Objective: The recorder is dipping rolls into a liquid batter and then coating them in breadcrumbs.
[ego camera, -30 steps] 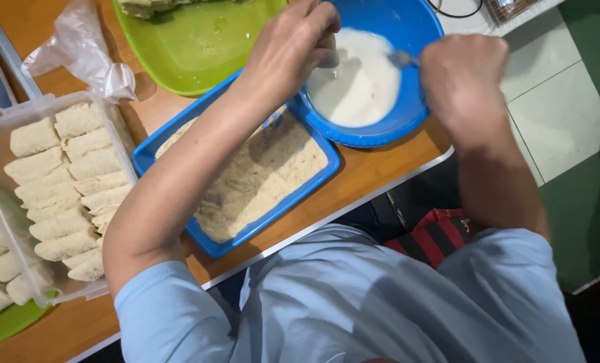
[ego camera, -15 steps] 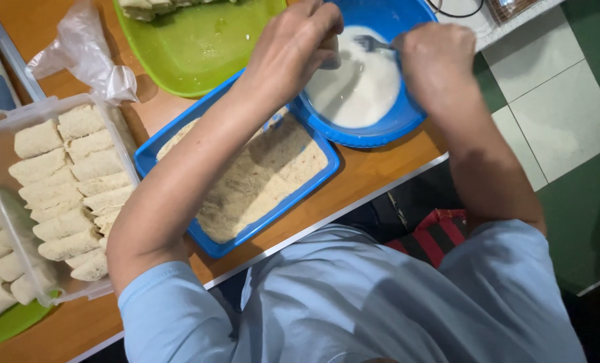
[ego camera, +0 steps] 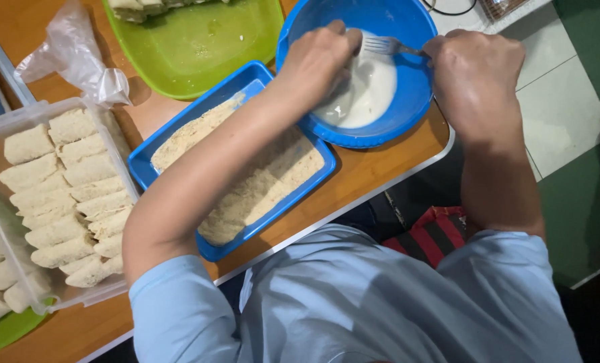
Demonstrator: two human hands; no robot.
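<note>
**Head view: both hands at the batter bowl**

At the upper centre of the frame, the right hand (ego camera: 476,74) was closed around a metal fork (ego camera: 387,46), its tines over white batter (ego camera: 367,91) in the round blue plastic bowl (ego camera: 407,111). The left hand (ego camera: 320,60) reached into the bowl, fingers curled; whether they gripped anything could not be told. A blue rectangular tray of breadcrumbs (ego camera: 273,181) lay just beside, lower left.

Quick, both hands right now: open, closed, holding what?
Left hand: curled down in the blue bowl over the white batter; whether it holds anything cannot be told.
Right hand: closed on a fork.
</note>
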